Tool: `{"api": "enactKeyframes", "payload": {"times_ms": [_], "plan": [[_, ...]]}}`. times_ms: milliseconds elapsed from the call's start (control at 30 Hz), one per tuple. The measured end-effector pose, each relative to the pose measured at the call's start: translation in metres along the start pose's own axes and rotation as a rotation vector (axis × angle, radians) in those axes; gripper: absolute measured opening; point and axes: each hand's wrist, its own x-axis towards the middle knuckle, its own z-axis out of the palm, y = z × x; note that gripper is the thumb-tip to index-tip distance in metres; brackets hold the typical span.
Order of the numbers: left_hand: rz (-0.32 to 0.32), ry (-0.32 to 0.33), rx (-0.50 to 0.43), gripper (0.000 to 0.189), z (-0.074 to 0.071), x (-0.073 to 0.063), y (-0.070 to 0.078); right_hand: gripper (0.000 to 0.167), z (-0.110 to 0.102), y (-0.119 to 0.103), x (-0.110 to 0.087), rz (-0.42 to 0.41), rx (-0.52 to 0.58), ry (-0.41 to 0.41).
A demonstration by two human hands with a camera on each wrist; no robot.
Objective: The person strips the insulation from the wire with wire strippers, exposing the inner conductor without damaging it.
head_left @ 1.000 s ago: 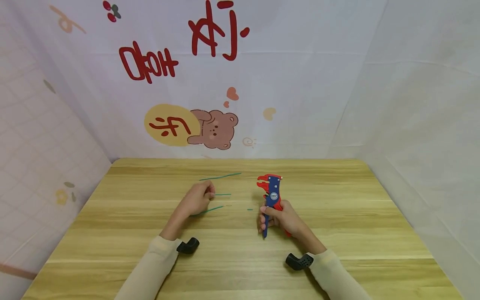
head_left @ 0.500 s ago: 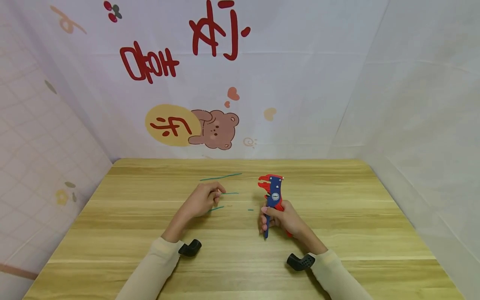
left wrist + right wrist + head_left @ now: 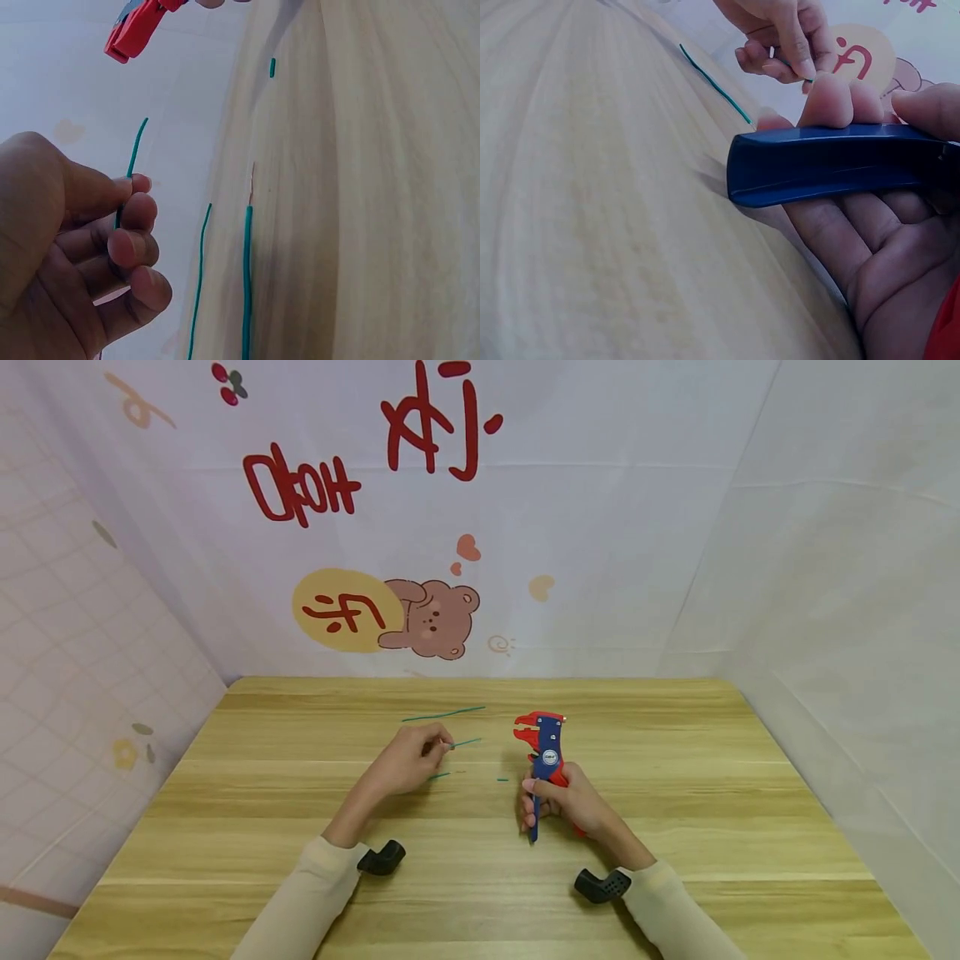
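Note:
My left hand point(image 3: 408, 760) pinches a green wire point(image 3: 138, 146) between thumb and fingertips; the wire's end sticks out toward the right. In my right hand point(image 3: 566, 797) I grip a red and blue wire stripper point(image 3: 550, 747) by its handles, its notched red jaws pointing up and left. The right wrist view shows the fingers curled round the blue handle point(image 3: 832, 166). Below my left hand lies a green wire with a bare copper end point(image 3: 247, 270), partly hidden by that hand in the head view. Another green wire point(image 3: 444, 714) lies farther back.
A short green piece point(image 3: 502, 780) lies on the wooden table point(image 3: 465, 893) between the hands. A white printed cloth point(image 3: 600, 510) hangs behind the table and at its sides. Each wrist carries a black camera mount point(image 3: 382, 857).
My left hand has moved right with the pinched wire, whose end is now raised a little. The right hand with the wire stripper has barely shifted.

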Motion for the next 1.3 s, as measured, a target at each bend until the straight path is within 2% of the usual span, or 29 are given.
{"api": "enactKeyframes", "payload": {"times_ms": [233, 433, 600, 933, 1300], "plan": [[0.035, 0.030, -0.029, 0.011, 0.000, 0.000, 0.007, 0.031, 0.001, 0.000, 0.000, -0.003, -0.001, 0.002], [0.071, 0.045, -0.046, 0.011, 0.001, 0.002, 0.010, 0.041, 0.002, -0.001, -0.001, 0.009, 0.000, -0.014], [0.066, 0.054, -0.054, 0.011, 0.001, 0.001, 0.011, 0.046, 0.004, -0.001, -0.001, 0.023, -0.001, -0.019], [0.093, 0.087, -0.070, 0.008, 0.001, 0.001, 0.013, 0.039, 0.007, -0.001, 0.001, 0.019, 0.007, -0.030], [0.084, 0.095, -0.097, 0.008, 0.003, 0.003, 0.015, 0.035, 0.007, -0.001, 0.002, 0.011, -0.004, -0.055]]}}
